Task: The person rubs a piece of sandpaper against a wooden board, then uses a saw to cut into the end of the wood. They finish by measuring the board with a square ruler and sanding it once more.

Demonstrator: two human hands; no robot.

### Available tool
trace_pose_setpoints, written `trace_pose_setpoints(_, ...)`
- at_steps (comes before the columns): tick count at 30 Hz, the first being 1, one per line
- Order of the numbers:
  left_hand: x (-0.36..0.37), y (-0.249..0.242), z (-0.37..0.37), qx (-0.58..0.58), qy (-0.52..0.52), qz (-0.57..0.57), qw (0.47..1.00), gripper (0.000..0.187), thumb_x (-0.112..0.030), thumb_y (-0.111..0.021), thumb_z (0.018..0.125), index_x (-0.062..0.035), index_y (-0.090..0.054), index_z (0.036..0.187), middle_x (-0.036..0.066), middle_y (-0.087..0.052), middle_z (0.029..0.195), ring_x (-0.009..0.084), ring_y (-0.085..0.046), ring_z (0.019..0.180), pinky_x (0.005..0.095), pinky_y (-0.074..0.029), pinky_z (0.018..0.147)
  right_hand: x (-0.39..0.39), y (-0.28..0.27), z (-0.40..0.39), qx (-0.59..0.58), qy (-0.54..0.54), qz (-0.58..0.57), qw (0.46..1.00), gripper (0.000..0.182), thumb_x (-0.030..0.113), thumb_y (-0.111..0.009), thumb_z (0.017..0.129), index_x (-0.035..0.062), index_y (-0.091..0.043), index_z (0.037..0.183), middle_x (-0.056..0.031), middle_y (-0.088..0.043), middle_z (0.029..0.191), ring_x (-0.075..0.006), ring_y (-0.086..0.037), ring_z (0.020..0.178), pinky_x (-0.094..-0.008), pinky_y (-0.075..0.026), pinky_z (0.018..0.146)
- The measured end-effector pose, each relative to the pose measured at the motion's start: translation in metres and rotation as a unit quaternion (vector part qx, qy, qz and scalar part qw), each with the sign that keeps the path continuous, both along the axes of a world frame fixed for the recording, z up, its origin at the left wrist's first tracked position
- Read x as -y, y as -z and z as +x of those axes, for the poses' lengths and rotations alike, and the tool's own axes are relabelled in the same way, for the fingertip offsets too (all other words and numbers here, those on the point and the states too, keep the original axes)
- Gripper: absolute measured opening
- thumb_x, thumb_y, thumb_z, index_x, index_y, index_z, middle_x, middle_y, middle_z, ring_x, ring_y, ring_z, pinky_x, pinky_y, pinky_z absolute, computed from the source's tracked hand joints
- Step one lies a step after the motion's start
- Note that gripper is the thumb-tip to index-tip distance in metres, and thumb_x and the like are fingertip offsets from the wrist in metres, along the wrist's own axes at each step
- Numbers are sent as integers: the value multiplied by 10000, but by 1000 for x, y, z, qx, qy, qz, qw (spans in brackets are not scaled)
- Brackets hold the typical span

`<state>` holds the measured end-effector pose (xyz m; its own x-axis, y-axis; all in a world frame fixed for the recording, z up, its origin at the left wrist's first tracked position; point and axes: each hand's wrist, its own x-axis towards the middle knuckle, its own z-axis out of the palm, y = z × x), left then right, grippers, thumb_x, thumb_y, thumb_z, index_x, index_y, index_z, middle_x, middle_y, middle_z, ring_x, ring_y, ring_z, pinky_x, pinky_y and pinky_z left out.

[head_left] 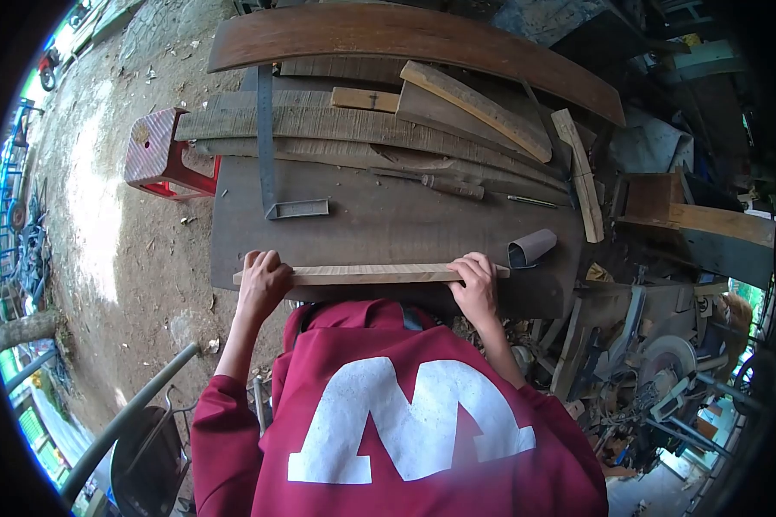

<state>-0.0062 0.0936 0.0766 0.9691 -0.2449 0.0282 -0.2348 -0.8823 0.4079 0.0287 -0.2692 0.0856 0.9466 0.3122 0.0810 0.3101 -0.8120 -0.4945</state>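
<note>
A long narrow wooden strip (371, 274) lies crosswise along the near edge of the dark table. My left hand (265, 277) has its fingers wrapped round the strip near its left end. Near the right end, my right hand (475, 280) grips it with fingers over the top. A rolled piece of sandpaper (533, 248) rests just to the right of my right hand. Beyond the strip lie a metal try square (265, 146), a chisel with a wooden handle (453, 186) and a thin pen-like tool (532, 202).
Rough boards (319, 121) and a long curved brown plank (405, 33) cover the table's far side. A red stool (157, 155) stands at the left. Machinery with a round disc (666, 358) and scrap wood are at the right. A metal rail (134, 414) is lower left.
</note>
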Motion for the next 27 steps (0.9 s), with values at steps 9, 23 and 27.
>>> trace_pose_setpoints(9,-4,-21,39,41,-13,-20,999,131,-129,-658,585,-97,-575,681,56,-443,698,228,-489,741,342,-379,687,-4,-24,42,73,-1,-6,997,240,28,-610,548,81,-619,782,-17,-607,800,-204,-522,881,-347,-379,791)
trace_pose_setpoints(23,-3,13,51,39,-12,29,999,116,-174,-610,633,-126,-505,641,60,-419,710,226,-483,710,348,-400,636,-5,-1,59,57,10,-4,998,243,66,-679,573,97,-626,808,-13,-614,813,-199,-537,813,-332,-379,763)
trace_pose_setpoints(27,-4,13,48,28,-25,21,999,130,-167,-624,616,-124,-504,641,59,-424,712,226,-486,714,350,-400,637,-7,-19,58,55,-15,-17,998,247,28,-661,563,71,-624,803,-31,-619,809,-204,-545,783,-332,-405,728)
